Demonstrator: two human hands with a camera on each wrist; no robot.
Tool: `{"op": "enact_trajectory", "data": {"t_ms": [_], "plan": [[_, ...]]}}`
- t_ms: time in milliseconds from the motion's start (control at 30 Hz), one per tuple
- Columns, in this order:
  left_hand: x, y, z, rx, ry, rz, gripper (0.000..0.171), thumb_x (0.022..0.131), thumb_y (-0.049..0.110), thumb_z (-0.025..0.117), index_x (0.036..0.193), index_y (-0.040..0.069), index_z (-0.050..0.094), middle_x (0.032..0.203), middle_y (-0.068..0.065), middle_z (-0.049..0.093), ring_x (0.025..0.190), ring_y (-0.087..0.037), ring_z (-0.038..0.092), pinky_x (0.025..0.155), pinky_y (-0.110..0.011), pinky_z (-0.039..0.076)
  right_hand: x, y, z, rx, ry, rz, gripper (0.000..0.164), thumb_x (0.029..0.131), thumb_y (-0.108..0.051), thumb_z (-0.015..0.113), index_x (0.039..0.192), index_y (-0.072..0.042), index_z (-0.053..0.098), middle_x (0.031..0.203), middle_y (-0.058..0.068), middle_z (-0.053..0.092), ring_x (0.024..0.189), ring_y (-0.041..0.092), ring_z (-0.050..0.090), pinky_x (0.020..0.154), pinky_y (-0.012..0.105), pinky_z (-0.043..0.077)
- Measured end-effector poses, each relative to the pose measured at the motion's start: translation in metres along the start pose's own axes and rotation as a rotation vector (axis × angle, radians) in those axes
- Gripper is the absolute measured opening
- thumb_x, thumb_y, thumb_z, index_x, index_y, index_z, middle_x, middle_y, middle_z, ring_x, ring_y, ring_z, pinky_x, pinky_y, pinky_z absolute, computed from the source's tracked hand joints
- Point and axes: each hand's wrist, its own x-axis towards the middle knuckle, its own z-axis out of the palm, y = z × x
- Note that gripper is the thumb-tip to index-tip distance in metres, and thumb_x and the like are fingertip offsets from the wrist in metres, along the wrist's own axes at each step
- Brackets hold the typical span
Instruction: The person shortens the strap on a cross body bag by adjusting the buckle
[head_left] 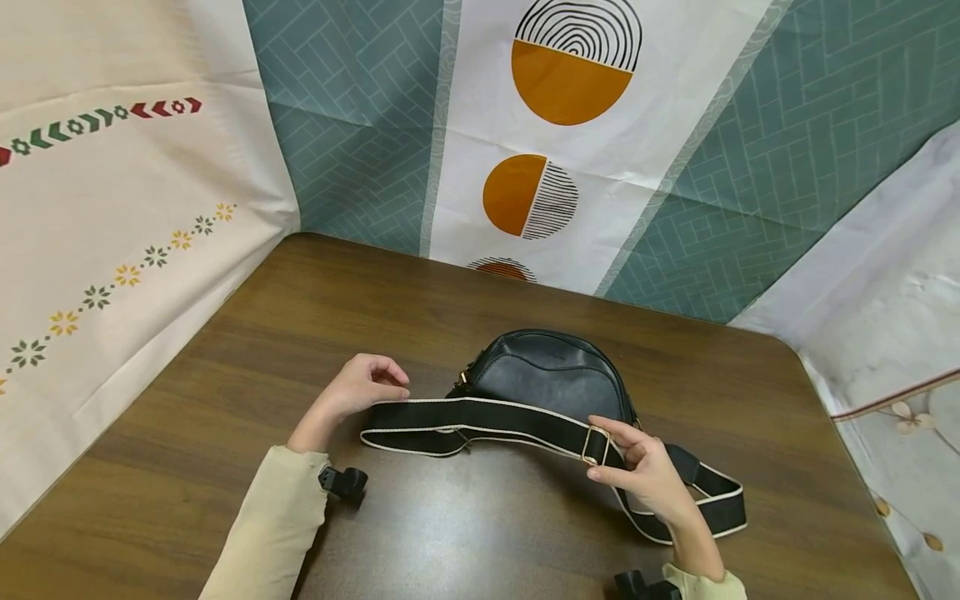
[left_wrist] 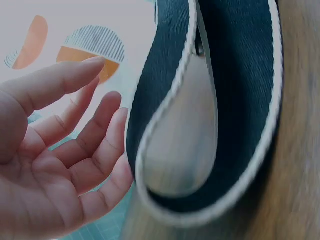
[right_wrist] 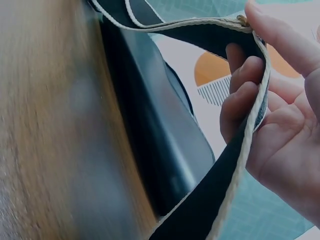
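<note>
A black half-moon bag (head_left: 551,379) lies on the table, its wide black strap with cream edging (head_left: 502,414) stretched in front of it. My right hand (head_left: 651,477) holds the strap at its gold slider buckle (head_left: 596,445), thumb on the near side and fingers behind the webbing, as the right wrist view also shows. At the strap's looped left end is my left hand (head_left: 362,388), fingers loosely bent and not closed round anything. In the left wrist view the strap's loop (left_wrist: 245,110) hangs beside those fingertips (left_wrist: 117,117).
The brown wooden table (head_left: 300,292) reaches back to a patterned cloth (head_left: 360,125) with orange and white circles. Another part of the strap (head_left: 723,500) curls on the table to the right of my right wrist. Cloths also hang on both sides.
</note>
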Motion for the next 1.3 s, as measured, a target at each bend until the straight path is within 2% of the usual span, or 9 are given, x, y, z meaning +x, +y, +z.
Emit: {"op": "enact_trajectory", "data": {"t_ms": [133,233,367,433,567,667,767,1033,1300], "plan": [[0.002,0.005,0.008,0.012,-0.004,0.031,0.017,0.075,0.002,0.067,0.085,-0.011,0.061,0.076,-0.005,0.059,0.067,-0.015,0.051,0.06,-0.026,0.043,0.003,0.001,0.003,0.049,-0.021,-0.027,0.058,0.068,0.017,0.065,0.121,0.016,0.042,0.124,-0.007,0.051,0.11,0.005,0.048,0.091,0.014,0.033],[0.003,0.009,0.014,0.007,-0.009,0.045,0.014,0.075,0.002,0.067,0.083,-0.008,0.062,0.075,-0.004,0.059,0.067,-0.015,0.051,0.061,-0.025,0.043,0.005,0.003,0.005,0.107,-0.039,-0.057,0.06,0.068,0.019,0.063,0.123,0.015,0.039,0.123,-0.002,0.052,0.108,0.007,0.05,0.091,0.016,0.033],[0.005,0.013,0.02,-0.006,-0.028,0.066,0.012,0.075,0.002,0.067,0.082,-0.007,0.063,0.074,-0.004,0.06,0.068,-0.015,0.053,0.062,-0.025,0.044,0.008,0.005,0.01,0.222,-0.073,-0.092,0.06,0.068,0.022,0.061,0.122,0.017,0.035,0.11,0.004,0.059,0.1,0.01,0.054,0.086,0.018,0.038],[0.006,0.015,0.023,-0.011,-0.041,0.076,0.013,0.075,0.002,0.067,0.083,-0.007,0.063,0.075,-0.004,0.06,0.068,-0.015,0.053,0.063,-0.026,0.044,0.009,0.006,0.012,0.277,-0.08,-0.091,0.056,0.068,0.022,0.06,0.118,0.016,0.036,0.102,0.003,0.062,0.094,0.011,0.055,0.082,0.018,0.04],[0.007,0.02,0.029,-0.013,-0.065,0.085,0.013,0.076,0.003,0.066,0.085,-0.007,0.063,0.077,-0.004,0.061,0.07,-0.015,0.054,0.065,-0.027,0.044,0.01,0.007,0.017,0.34,-0.075,-0.057,0.046,0.069,0.021,0.061,0.107,0.004,0.043,0.096,0.0,0.064,0.085,0.008,0.057,0.072,0.018,0.044],[0.008,0.026,0.035,-0.004,-0.084,0.106,0.013,0.077,0.004,0.067,0.085,-0.005,0.063,0.078,-0.004,0.061,0.071,-0.015,0.055,0.067,-0.028,0.045,0.01,0.007,0.02,0.365,-0.072,-0.027,0.044,0.07,0.019,0.062,0.104,-0.005,0.046,0.094,-0.002,0.065,0.081,0.006,0.057,0.068,0.017,0.045],[0.009,0.032,0.041,0.004,-0.11,0.142,0.012,0.077,0.005,0.068,0.083,-0.003,0.064,0.078,-0.004,0.062,0.07,-0.015,0.057,0.067,-0.028,0.046,0.011,0.007,0.022,0.393,-0.076,-0.01,0.043,0.071,0.017,0.062,0.102,-0.009,0.047,0.094,-0.002,0.065,0.079,0.005,0.058,0.065,0.017,0.046],[0.01,0.044,0.055,-0.02,-0.159,0.214,0.013,0.076,0.004,0.068,0.083,-0.005,0.063,0.079,-0.005,0.061,0.07,-0.016,0.057,0.067,-0.027,0.048,0.013,0.006,0.03,0.41,-0.109,-0.002,0.031,0.077,0.012,0.06,0.098,-0.009,0.051,0.092,-0.002,0.066,0.076,0.005,0.058,0.063,0.017,0.046],[0.009,0.049,0.066,-0.055,-0.188,0.254,0.016,0.076,0.004,0.068,0.085,-0.008,0.062,0.078,-0.005,0.063,0.071,-0.015,0.058,0.067,-0.029,0.049,0.014,0.006,0.034,0.428,-0.095,-0.008,0.029,0.081,0.013,0.054,0.1,-0.01,0.055,0.092,-0.002,0.065,0.078,0.005,0.058,0.066,0.018,0.046]]}}
